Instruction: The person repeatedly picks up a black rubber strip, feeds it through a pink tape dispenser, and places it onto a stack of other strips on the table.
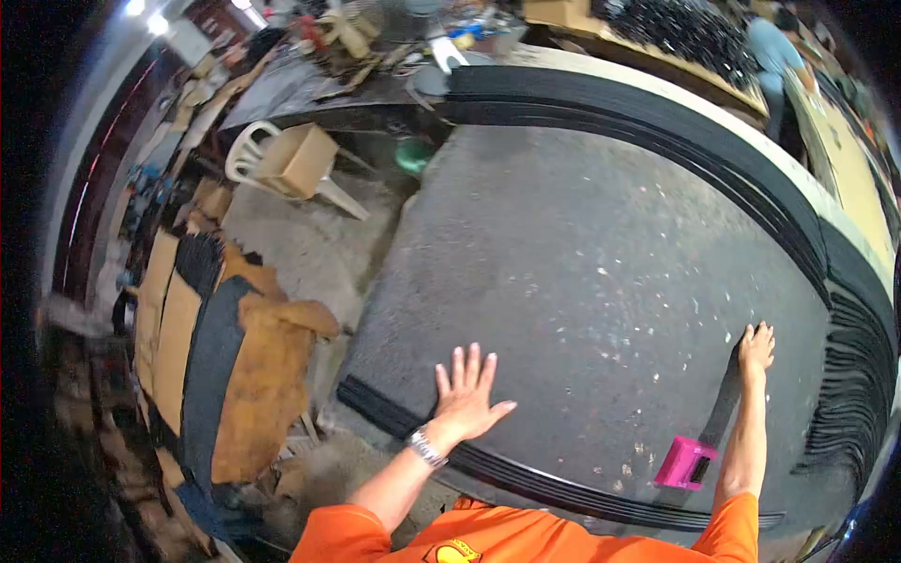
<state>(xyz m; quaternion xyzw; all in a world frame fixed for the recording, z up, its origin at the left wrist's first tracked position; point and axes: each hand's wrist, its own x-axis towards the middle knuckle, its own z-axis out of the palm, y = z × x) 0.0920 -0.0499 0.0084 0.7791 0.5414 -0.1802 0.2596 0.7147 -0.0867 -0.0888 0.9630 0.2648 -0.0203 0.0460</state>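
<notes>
Left hand (463, 399): held palm down, fingers spread wide, just past the near strips; whether the tabletop is touched cannot be told. A shiny watch (427, 448) is worn.
Right hand (756, 349): held palm down near the right edge, fingers a little apart; nothing is seen to be gripped.
Near strips (563, 490): laid side by side along the near edge and crossed by the left arm.
Pink thing (685, 463): set near the near right corner, just beside the right arm.
Step in hand: the tabletop seems to be leaned on or smoothed.
Next move: for a strip to be lifted, fingers would need to be curled under it, gently, as it may bend.
Tabletop (526, 235): dark, wide, and dotted with pale specks.
Far strips (638, 117): stacked along the far edge.
Wavy pile (849, 375): heaped along the right edge.
Room: past the left edge, a white chair (340, 198) is topped by a box (300, 159). Past the far right corner, a person in blue (774, 56) is seen.
</notes>
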